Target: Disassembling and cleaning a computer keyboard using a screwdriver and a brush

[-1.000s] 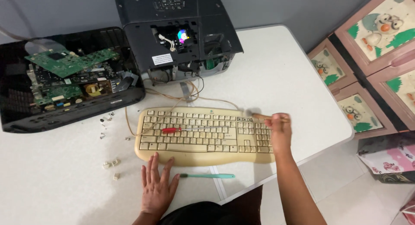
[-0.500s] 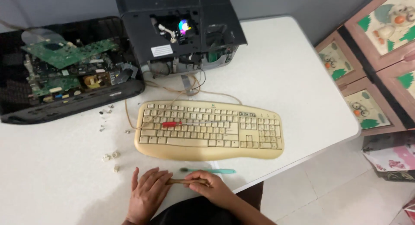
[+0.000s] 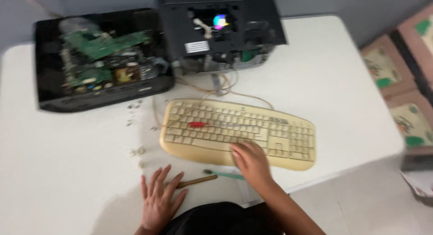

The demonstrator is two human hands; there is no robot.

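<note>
right hand (image 3: 251,162): fingers spread, released, resting on near edge of yellowed keyboard (image 3: 239,133) (red screwdriver (image 3: 212,125) lies across its keys) | left hand (image 3: 158,200): flat, fingers released, on table (image 3: 67,172), touching brown stick (image 3: 195,181) | keyboard: table centre

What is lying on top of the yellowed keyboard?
A red-handled screwdriver lies across the keyboard, and the right hand rests on its front edge, hiding the keys beneath.
</note>
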